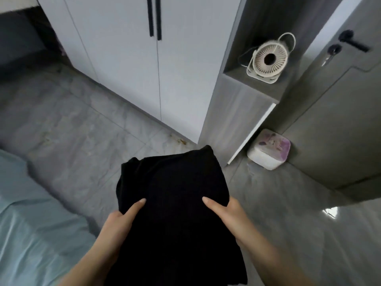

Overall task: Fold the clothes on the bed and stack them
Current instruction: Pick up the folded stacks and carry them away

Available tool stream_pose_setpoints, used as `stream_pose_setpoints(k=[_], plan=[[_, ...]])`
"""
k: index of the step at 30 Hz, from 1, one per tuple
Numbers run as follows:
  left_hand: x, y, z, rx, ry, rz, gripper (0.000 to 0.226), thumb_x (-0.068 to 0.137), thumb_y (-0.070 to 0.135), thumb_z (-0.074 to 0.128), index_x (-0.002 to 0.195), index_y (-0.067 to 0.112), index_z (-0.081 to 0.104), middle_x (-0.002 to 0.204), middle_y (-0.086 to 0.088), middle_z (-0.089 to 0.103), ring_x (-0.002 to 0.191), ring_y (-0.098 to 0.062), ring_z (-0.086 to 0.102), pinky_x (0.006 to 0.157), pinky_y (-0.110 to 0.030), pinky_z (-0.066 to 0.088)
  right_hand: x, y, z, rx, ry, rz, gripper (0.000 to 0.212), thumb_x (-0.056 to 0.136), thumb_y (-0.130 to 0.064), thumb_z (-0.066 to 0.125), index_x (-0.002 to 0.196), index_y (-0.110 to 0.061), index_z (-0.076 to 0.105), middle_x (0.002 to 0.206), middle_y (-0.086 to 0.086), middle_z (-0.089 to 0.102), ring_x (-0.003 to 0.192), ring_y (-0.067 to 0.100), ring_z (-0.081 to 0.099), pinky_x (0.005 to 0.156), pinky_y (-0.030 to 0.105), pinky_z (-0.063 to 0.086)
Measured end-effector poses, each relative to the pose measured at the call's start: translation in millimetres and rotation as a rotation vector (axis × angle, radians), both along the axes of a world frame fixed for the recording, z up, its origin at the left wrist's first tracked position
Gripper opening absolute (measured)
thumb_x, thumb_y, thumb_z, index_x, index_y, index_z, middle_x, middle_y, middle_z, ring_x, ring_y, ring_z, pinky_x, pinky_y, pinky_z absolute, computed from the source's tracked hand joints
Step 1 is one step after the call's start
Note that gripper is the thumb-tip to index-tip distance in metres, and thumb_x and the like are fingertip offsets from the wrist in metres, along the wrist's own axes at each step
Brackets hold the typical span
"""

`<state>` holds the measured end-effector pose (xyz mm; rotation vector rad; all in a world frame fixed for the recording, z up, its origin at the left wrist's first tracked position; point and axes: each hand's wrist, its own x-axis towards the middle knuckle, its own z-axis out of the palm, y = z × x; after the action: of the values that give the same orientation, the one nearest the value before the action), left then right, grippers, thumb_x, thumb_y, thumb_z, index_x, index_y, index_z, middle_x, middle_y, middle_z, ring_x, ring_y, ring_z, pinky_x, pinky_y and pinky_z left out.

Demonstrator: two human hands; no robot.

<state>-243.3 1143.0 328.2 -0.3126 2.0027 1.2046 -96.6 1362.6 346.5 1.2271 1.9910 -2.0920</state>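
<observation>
The bed (pixel 31 213) lies at my far left, covered in a smooth, pale blue sheet with soft creases. Next to it, the floor (pixel 72 124) is glossy grey tile with marbled veins.

My left hand (pixel 121 221) grasps the left edge of the black garment (pixel 175 203), thumb flat on top and fingers hidden underneath. The garment is a matte, finely ribbed knit, folded into a thick, roughly rectangular bundle. I hold it in the air over the floor, right of the bed and touching neither. Behind it stands a wardrobe (pixel 123 58) with plain white doors and two slim black bar handles (pixel 154 17).

My right hand (pixel 224 213) grasps the garment's right edge the same way, thumb on top.

Further right, an open grey niche (pixel 257 27) holds a round cream fan (pixel 268 58) with a radial grille, a wire stand and a loop handle. Below it, a white box (pixel 268 149) with rounded corners sits on the floor. Its lid carries a purple print too blurred to read, and its contents are hidden. At the far right is a grey door (pixel 329 120) with a black lever (pixel 352 41) and a lock.
</observation>
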Motion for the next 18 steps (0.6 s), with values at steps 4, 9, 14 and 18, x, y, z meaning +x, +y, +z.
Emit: stream_pose_setpoints(k=[4, 9, 14, 18], plan=[[-63, 3, 10, 0.013, 0.003, 0.129, 0.06, 0.072, 0.061, 0.07, 0.085, 0.003, 0.072, 0.071, -0.011, 0.074, 0.065, -0.027, 0.073, 0.075, -0.045, 0.06, -94, 20, 7, -0.007, 0.022, 0.123, 0.033, 0.082, -0.038, 0.073, 0.113, -0.032, 0.065, 0.105, -0.014, 0.073, 0.098, 0.005, 0.069, 0.084, 0.025, 0.055], [-138, 6, 10, 0.018, 0.058, 0.306, 0.055, 0.074, 0.06, 0.07, 0.086, 0.006, 0.07, 0.068, -0.006, 0.074, 0.061, -0.021, 0.072, 0.065, -0.037, 0.058, -210, 41, 6, 0.004, 0.02, 0.314, 0.028, 0.08, -0.043, 0.073, 0.105, -0.04, 0.064, 0.104, -0.017, 0.072, 0.093, -0.001, 0.068, 0.077, 0.018, 0.053], [-211, 17, 9, 0.05, 0.059, 0.494, 0.054, 0.073, 0.059, 0.071, 0.087, 0.007, 0.071, 0.075, -0.008, 0.075, 0.069, -0.026, 0.074, 0.073, -0.042, 0.06, -335, 63, 3, 0.009, 0.029, 0.513, 0.027, 0.079, -0.049, 0.072, 0.103, -0.047, 0.06, 0.096, -0.029, 0.07, 0.089, -0.005, 0.067, 0.073, 0.015, 0.051], [-262, 28, 14, 0.11, 0.054, 0.655, 0.053, 0.073, 0.057, 0.072, 0.091, 0.007, 0.072, 0.077, -0.008, 0.076, 0.069, -0.023, 0.074, 0.064, -0.035, 0.057, -427, 75, 6, 0.005, 0.005, 0.655, 0.022, 0.077, -0.051, 0.072, 0.097, -0.046, 0.063, 0.093, -0.027, 0.071, 0.086, -0.003, 0.068, 0.068, 0.015, 0.052]])
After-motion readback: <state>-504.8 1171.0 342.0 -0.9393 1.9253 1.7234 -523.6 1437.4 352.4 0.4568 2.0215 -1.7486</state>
